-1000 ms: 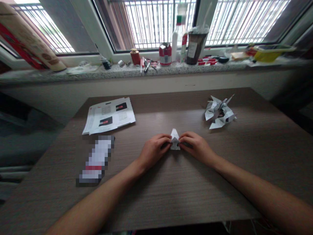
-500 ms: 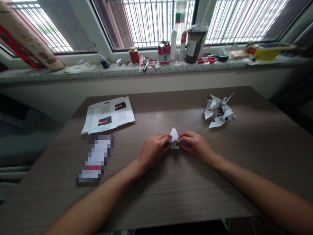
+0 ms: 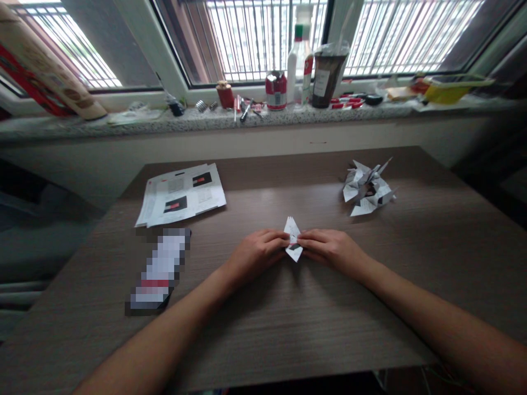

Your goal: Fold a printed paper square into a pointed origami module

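A small piece of folded paper (image 3: 293, 253), white with a dark printed patch, is held between both hands just above or on the brown table (image 3: 263, 323). It now has a long diamond outline, with points at top and bottom. My left hand (image 3: 260, 249) grips its left edge with closed fingers. On the opposite edge, my right hand (image 3: 328, 244) pinches it the same way. The thumbs are mostly hidden. Several folded paper figures (image 3: 366, 189) with pointed tips sit clustered at the back right of the table.
Printed sheets (image 3: 181, 195) lie stacked at the back left, with a blurred-out phone-like object (image 3: 160, 269) in front of them. Along the stone windowsill (image 3: 152, 123) stand a red can (image 3: 276, 90), a clear bottle (image 3: 295, 66), a dark drink cup (image 3: 327, 77) and a yellow basket (image 3: 448, 90).
The paper's lower part went from a flat-bottomed shape to a downward point, making a diamond. Both hands have closed in on its sides, fingers lying flatter along the edges.
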Demonstrator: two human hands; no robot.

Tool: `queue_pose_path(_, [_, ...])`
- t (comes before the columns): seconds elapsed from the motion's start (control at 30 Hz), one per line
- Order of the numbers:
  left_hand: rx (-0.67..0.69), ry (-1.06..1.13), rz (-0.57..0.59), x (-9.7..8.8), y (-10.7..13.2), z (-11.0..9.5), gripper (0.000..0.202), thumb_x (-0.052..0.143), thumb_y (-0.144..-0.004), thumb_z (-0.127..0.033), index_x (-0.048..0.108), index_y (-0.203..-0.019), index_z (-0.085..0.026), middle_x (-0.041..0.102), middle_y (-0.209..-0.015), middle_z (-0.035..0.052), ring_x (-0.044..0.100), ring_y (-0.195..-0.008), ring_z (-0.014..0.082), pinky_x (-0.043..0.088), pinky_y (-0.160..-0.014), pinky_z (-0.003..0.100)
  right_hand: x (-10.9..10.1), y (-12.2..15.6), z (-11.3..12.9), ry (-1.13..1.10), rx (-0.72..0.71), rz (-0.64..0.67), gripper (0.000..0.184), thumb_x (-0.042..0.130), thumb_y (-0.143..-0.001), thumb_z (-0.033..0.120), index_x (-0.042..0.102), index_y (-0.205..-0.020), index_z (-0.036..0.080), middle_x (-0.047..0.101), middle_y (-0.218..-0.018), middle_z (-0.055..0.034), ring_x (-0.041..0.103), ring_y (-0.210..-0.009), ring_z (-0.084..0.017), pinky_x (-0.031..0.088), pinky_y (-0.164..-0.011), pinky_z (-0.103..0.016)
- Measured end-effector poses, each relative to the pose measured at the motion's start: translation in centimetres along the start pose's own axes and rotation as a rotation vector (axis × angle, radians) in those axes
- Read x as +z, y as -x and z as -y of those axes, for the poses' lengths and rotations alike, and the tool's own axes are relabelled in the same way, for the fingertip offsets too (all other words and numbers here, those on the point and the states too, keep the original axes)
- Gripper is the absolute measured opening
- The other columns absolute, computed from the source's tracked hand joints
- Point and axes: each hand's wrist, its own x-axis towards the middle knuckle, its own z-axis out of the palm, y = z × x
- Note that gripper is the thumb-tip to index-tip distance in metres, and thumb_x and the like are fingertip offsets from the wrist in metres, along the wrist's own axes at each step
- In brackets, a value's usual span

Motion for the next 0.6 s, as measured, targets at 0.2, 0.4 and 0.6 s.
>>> queue_pose_path(0.2, [0.026, -0.055, -0.034, 0.1, -0.06, -0.29, 0.019, 0.059, -0.104, -0.026, 0.073, -0.115, -0.02, 0.075, -0.117, 0.0076, 0.071, -0.102, 0.0217, 0.06, -0.087, 0.038, -0.04, 0.24, 0.13, 0.095, -0.069, -0.005, 0.025, 0.056, -0.105, 0.026, 0.07, -0.123, 0.018, 0.076, -0.121, -0.0115, 0.074, -0.105, -0.024, 0.062, -0.09, -0.039])
queue_pose_path(0.4, [0.051, -0.104, -0.019, 0.08, 0.07, -0.22, 0.021, 0.056, -0.105, -0.026, 0.073, -0.116, -0.021, 0.075, -0.118, 0.0079, 0.071, -0.104, 0.0217, 0.06, -0.089, 0.039, -0.41, 0.66, -0.02, 0.132, -0.123, 0.057, 0.033, 0.059, -0.101, 0.015, 0.066, -0.133, 0.017, 0.072, -0.131, -0.0134, 0.072, -0.115, -0.025, 0.061, -0.098, -0.041])
queue_pose_path(0.6, [0.051, -0.074, 0.045, -0.4, 0.33, -0.32, 0.028, 0.058, -0.1, -0.02, 0.07, -0.125, -0.021, 0.071, -0.128, 0.01, 0.07, -0.112, 0.0243, 0.058, -0.096, 0.042, -0.29, 0.96, -0.33, 0.094, -0.117, 0.077, 0.04, 0.062, -0.099, 0.012, 0.064, -0.138, 0.018, 0.07, -0.135, -0.0139, 0.07, -0.121, -0.026, 0.059, -0.102, -0.041])
